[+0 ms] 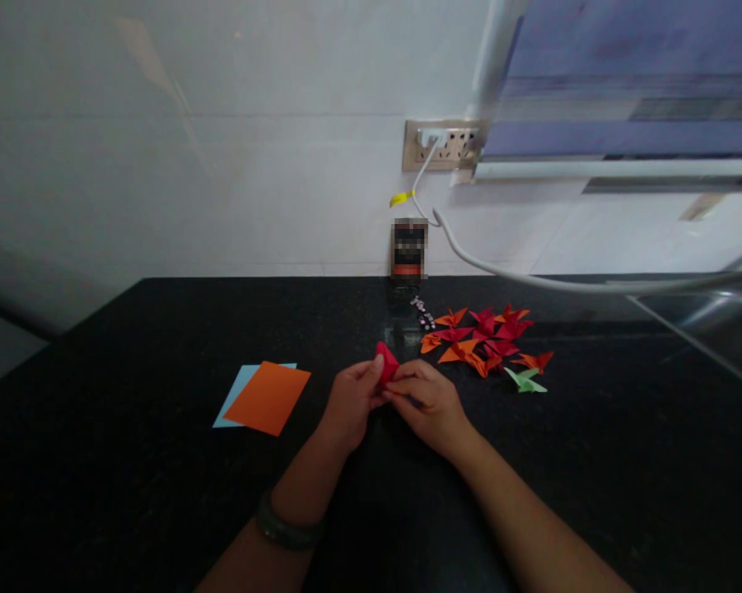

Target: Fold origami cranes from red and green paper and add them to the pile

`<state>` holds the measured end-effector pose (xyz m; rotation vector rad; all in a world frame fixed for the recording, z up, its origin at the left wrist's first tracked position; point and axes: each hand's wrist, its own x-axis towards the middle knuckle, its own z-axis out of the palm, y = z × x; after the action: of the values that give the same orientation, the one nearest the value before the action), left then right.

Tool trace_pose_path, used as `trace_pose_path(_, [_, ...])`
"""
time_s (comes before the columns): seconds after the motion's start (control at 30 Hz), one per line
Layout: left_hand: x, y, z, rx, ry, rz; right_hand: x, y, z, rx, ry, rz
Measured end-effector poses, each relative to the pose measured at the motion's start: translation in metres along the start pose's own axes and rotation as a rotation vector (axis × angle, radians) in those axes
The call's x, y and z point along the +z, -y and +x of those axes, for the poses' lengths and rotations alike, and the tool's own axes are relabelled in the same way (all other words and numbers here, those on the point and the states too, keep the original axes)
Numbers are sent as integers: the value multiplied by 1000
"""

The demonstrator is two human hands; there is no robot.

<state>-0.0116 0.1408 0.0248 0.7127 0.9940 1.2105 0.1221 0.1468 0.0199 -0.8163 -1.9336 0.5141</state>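
A small piece of folded red paper (387, 361) is held up between both hands over the dark counter. My left hand (353, 399) pinches its left side, with the thumb lying across the front. From the right, my right hand (429, 401) closes its thumb and forefinger on the lower edge; the fingertips partly cover that edge. Right of the hands lies a group of folded paper cranes (484, 333) in red and orange. A pale green paper crane (526, 380) sits at the group's near right.
Left of the hands, an orange paper sheet (268, 398) overlaps a light blue sheet (240, 394). A blurred dark box (409, 249) leans on the wall, with a beaded strand (422, 313) before it. A white cable (487, 268) runs from the wall socket (441, 145) to the right.
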Motion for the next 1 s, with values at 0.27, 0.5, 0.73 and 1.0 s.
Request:
trace_pose_path(0.27, [-3,2,1,56,-10,87,2,-2,1,289,-183,16])
trace_pose_path(0.5, [-6,11,6,192,52,376,6,-9,0,293,-106,-89])
trace_pose_path(0.73, [-5,13,6,233,67,482,6,-16,-2,422,-227,-10])
trace_pose_path(1.0, [4,10,2,186,109,245,9,-14,1,618,-301,326])
